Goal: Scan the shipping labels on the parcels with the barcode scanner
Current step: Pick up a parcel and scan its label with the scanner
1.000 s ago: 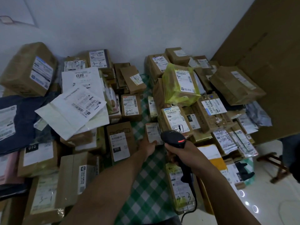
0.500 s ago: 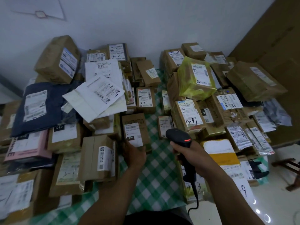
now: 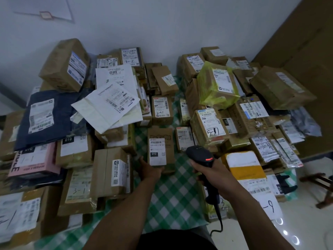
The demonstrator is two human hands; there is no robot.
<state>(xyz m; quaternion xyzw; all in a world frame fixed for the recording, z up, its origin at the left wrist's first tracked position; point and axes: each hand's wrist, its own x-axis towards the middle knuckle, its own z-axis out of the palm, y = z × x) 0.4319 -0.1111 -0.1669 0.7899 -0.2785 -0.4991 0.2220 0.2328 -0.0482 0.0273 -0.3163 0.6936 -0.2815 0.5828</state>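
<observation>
Head view. Left hand (image 3: 151, 171): arm extended, fingers clamped on near end of brown carton (image 3: 162, 136), label (image 3: 157, 151) marked 010, middle of tabletop (image 3: 173, 193). Right hand (image 3: 213, 171): fingers wrapped round barcode scanner (image 3: 199, 154), just right of carton.

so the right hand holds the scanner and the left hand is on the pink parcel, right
Not quite. The head view shows the left hand holding the near end of the brown box with the 010 label, not the pink parcel, which lies untouched farther left. The right hand does hold the scanner.
</observation>
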